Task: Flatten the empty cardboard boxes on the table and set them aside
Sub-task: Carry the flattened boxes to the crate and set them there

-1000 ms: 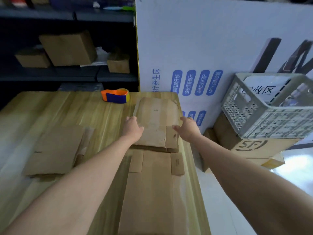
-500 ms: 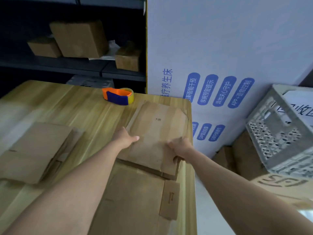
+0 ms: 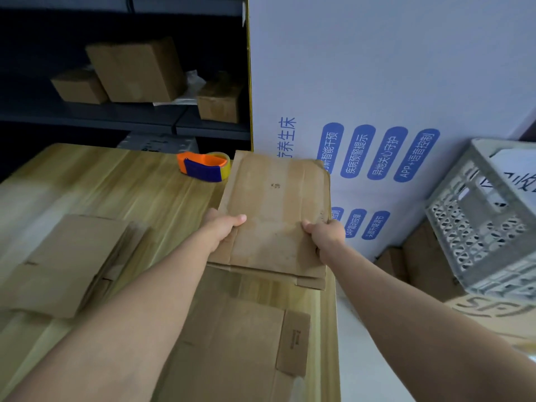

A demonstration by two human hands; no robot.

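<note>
Flattened cardboard box (image 3: 275, 216) is in both of your hands, held at about 12 o'clock from you, over the far right part of the wooden table (image 3: 121, 192). Your left hand (image 3: 222, 229) closes on its left edge, with the thumb lying on top of the cardboard and the other fingers hidden under it. Your right hand (image 3: 326, 237) closes on its right edge in the same way, thumb on top. The far end of the box is tilted up and stands in front of the white printed board (image 3: 391, 82); I cannot tell if the near end still touches what lies below. Just under the near end, a second flat cardboard piece (image 3: 310, 281) shows as a thin edge. Nearer to you, at 6 o'clock from the held box, a larger flattened box (image 3: 232, 343) lies on the table with a small flap at its right side. At 9 o'clock, well apart, another flattened box (image 3: 66, 265) lies on the table. At 11 o'clock, just beside the far left corner of the held box, an orange and blue tape dispenser (image 3: 203, 166) rests on the table. At 3 o'clock, off the table, a grey plastic crate (image 3: 478, 227) sits tilted on brown cartons (image 3: 429, 262). Behind the table, at 10 o'clock, dark shelves (image 3: 116, 117) carry some closed boxes.
</note>
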